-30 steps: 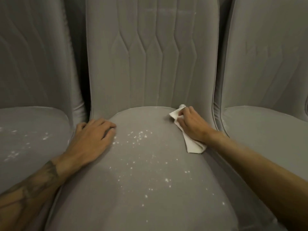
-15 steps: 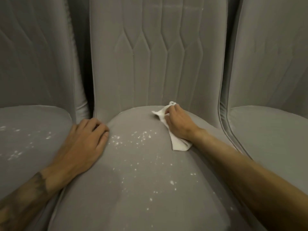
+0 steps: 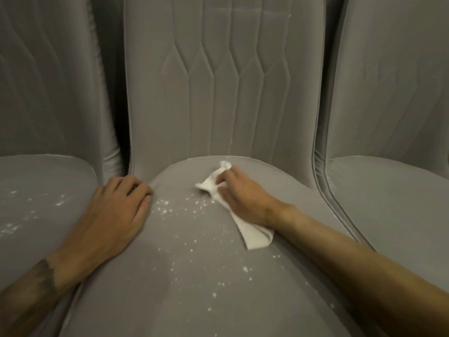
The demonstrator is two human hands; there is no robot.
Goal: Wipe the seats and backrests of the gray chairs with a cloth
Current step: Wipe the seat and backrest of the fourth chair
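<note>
A gray upholstered chair fills the middle of the view; its seat (image 3: 184, 283) is speckled with white crumbs and its quilted backrest (image 3: 218, 88) rises behind. My right hand (image 3: 245, 198) presses a white cloth (image 3: 255, 233) onto the back of that seat, with fingers curled over the cloth's front end. My left hand (image 3: 116, 212) rests flat on the seat's left edge, fingers relaxed, holding nothing.
A second gray chair (image 3: 36, 203) stands at the left with white specks on its seat. A third gray chair (image 3: 393, 203) stands at the right. Narrow dark gaps separate the chairs.
My right hand has slid the cloth leftward along the back of the seat, from the right side toward the middle. My left hand has stayed in place.
</note>
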